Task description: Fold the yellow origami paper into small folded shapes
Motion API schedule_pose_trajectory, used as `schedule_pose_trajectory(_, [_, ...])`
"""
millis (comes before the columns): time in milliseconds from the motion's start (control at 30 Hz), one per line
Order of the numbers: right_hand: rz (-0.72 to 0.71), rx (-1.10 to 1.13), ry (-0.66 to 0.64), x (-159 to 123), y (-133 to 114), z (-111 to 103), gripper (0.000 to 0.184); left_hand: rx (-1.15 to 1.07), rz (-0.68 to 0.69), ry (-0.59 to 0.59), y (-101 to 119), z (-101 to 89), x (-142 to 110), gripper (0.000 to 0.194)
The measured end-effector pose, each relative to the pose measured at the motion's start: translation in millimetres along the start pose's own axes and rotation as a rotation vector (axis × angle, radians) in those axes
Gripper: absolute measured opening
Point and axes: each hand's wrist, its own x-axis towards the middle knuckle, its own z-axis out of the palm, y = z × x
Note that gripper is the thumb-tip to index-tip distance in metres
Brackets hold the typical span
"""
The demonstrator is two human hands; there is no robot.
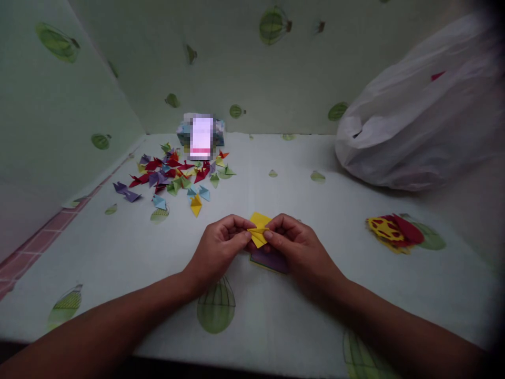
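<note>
A small folded piece of yellow origami paper (258, 238) is held between my two hands, low over the middle of the table. My left hand (221, 242) pinches its left corner between thumb and fingers. On the other side, my right hand (302, 247) grips the right corner the same way, thumb on top. Behind the folded piece shows another bit of yellow paper (260, 217); whether the two are joined I cannot tell. Beneath my hands lies a stack of paper with a purple sheet on top (270, 261), partly covered by my right hand.
A pile of colourful folded paper pieces (169, 173) spreads at the back left. Behind it a lit phone (201, 137) leans against a patterned box (220, 131). A big white plastic bag (410, 121) stands at the back right. Red and yellow cut-out shapes (394, 230) lie right.
</note>
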Motion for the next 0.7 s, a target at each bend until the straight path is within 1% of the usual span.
schedule_pose_trajectory(233, [-0.003, 0.033, -0.004, 0.7, 0.1, 0.2, 0.023, -0.008, -0.010, 0.000, -2.0, 0.0, 1.5, 0.014])
schedule_pose_trajectory(600, [-0.012, 0.009, 0.009, 0.6, -0.7, 0.4, 0.023, -0.030, 0.004, 0.012, -0.4, -0.6, 1.6, 0.012])
schedule_pose_trajectory(700, [-0.008, 0.034, 0.009, 1.0, 0.5, 0.5, 0.023, -0.043, -0.019, 0.005, -0.6, -1.1, 2.4, 0.013])
